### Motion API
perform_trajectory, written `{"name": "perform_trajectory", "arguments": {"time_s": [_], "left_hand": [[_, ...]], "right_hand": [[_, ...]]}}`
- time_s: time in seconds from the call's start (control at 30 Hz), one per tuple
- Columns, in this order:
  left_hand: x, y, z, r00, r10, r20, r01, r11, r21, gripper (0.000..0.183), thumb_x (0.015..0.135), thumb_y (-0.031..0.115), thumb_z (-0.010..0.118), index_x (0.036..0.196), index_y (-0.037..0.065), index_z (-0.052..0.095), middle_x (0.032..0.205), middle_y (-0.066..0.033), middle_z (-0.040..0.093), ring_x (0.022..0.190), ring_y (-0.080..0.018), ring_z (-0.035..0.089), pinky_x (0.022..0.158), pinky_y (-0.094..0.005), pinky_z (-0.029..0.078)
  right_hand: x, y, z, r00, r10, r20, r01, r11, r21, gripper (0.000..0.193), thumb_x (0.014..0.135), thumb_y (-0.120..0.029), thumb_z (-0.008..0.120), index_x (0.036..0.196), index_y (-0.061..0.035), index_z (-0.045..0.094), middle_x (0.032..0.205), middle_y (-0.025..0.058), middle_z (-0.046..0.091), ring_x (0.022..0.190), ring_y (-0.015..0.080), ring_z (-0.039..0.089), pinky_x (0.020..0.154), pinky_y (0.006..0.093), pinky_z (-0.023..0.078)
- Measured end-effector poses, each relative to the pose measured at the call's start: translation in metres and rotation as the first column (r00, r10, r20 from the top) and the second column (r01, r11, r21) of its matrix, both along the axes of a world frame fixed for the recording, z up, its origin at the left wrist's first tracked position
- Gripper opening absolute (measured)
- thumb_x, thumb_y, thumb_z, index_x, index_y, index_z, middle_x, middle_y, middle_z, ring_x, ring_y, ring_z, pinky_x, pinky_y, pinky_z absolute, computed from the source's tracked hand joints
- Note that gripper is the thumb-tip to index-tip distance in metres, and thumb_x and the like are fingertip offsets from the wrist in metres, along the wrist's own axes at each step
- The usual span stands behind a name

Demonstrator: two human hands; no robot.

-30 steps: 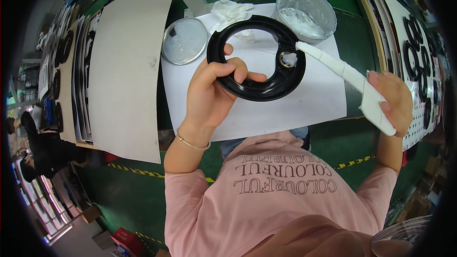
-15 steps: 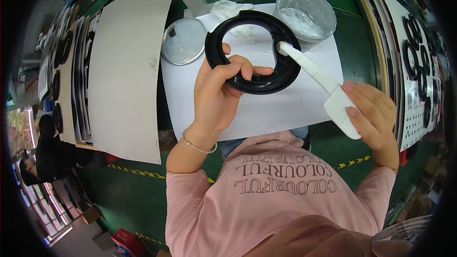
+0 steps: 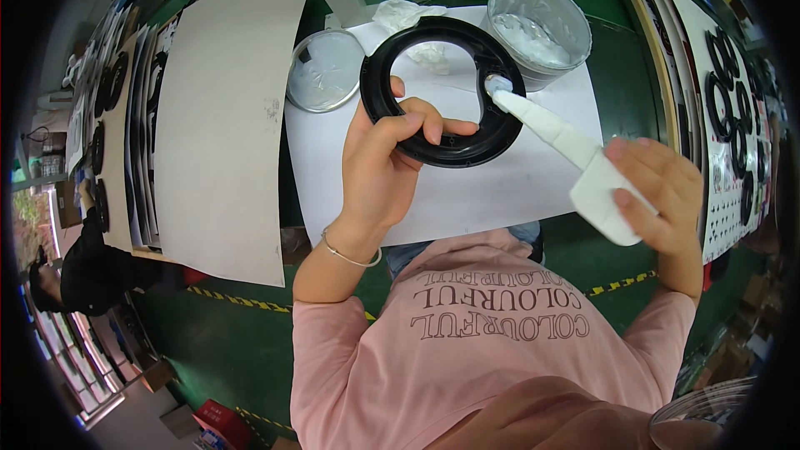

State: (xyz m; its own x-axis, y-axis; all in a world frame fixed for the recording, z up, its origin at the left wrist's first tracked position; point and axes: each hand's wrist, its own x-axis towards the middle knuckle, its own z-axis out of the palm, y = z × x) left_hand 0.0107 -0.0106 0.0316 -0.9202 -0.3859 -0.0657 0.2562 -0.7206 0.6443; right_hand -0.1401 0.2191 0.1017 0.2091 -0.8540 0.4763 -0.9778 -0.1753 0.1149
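My left hand [image 3: 385, 146] grips a black plastic ring [image 3: 492, 137] by its lower left part, thumb in front and fingers through the opening. It is held tilted above the white sheet. Between the fingers and thumb of my right hand [image 3: 664, 193] is a white spatula [image 3: 552, 132] with a long narrow blade and a broad flat handle end. The blade's tip lies at the inner right bulge of the ring. A dab of whitish paste [image 3: 498, 83] shows there, right by the tip.
A clear tub [image 3: 546, 29] of whitish paste stands behind the ring on the right. Its round lid [image 3: 323, 75] lies to the left, near crumpled white tissue [image 3: 406, 13]. Large boards flank both sides; the right board [image 3: 717, 192] carries several black rings. Another person [image 3: 92, 262] is far left.
The spatula and my right hand have shifted slightly right and down, uncovering the dab of paste on the ring. My left hand and the ring have barely moved.
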Motion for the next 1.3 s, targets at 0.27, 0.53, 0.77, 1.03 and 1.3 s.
{"name": "perform_trajectory", "arguments": {"time_s": [0.27,0.53,0.77,1.03,1.3], "left_hand": [[0.002,0.004,0.001,0.999,0.029,-0.017,-0.032,0.971,-0.236,0.026,0.077,-0.005,0.033,0.099,0.007,0.032,0.066,-0.0114,0.050,0.080,-0.0346,0.060,0.073,-0.0375,0.048],[0.006,-0.002,-0.005,0.995,0.096,-0.029,-0.100,0.947,-0.304,0.024,0.078,-0.005,0.034,0.100,0.006,0.032,0.065,-0.0108,0.050,0.077,-0.0323,0.060,0.076,-0.0387,0.045],[-0.003,0.010,-0.007,0.998,0.048,-0.050,-0.066,0.884,-0.463,0.021,0.082,-0.003,0.039,0.099,0.006,0.030,0.065,-0.0094,0.050,0.076,-0.0284,0.060,0.076,-0.0385,0.044],[-0.002,0.013,0.000,0.999,-0.004,-0.042,-0.016,0.887,-0.461,0.020,0.082,-0.002,0.039,0.099,0.006,0.031,0.064,-0.0093,0.050,0.075,-0.0287,0.060,0.076,-0.0385,0.045],[-0.002,0.012,0.000,0.999,-0.004,-0.039,-0.014,0.893,-0.449,0.021,0.081,-0.003,0.039,0.099,0.006,0.032,0.063,-0.0096,0.050,0.075,-0.0298,0.060,0.076,-0.0394,0.045]], "right_hand": [[-0.043,0.000,-0.021,0.866,-0.285,0.411,0.374,0.914,-0.155,0.014,0.080,0.001,0.049,0.091,-0.0005,0.058,0.091,0.0138,0.063,0.075,0.0222,0.061,0.069,0.0280,0.049],[-0.021,0.032,-0.025,0.962,-0.231,-0.143,0.239,0.970,0.047,0.018,0.073,-0.002,0.055,0.090,-0.0020,0.058,0.092,0.0175,0.061,0.081,0.0309,0.061,0.068,0.0344,0.051],[-0.026,0.053,-0.014,0.856,-0.114,0.504,0.292,0.912,-0.289,0.016,0.080,0.000,0.046,0.094,0.0053,0.052,0.090,0.0276,0.059,0.078,0.0364,0.061,0.066,0.0386,0.051],[-0.021,0.006,-0.001,0.952,0.005,0.306,0.028,0.995,-0.101,0.017,0.075,-0.006,0.054,0.091,0.0006,0.053,0.087,0.0197,0.062,0.075,0.0312,0.063,0.061,0.0329,0.051],[-0.024,0.004,0.002,0.970,0.012,0.244,-0.011,1.000,-0.006,0.027,0.072,-0.013,0.061,0.093,-0.0010,0.048,0.089,0.0219,0.060,0.078,0.0330,0.061,0.065,0.0397,0.051]]}}
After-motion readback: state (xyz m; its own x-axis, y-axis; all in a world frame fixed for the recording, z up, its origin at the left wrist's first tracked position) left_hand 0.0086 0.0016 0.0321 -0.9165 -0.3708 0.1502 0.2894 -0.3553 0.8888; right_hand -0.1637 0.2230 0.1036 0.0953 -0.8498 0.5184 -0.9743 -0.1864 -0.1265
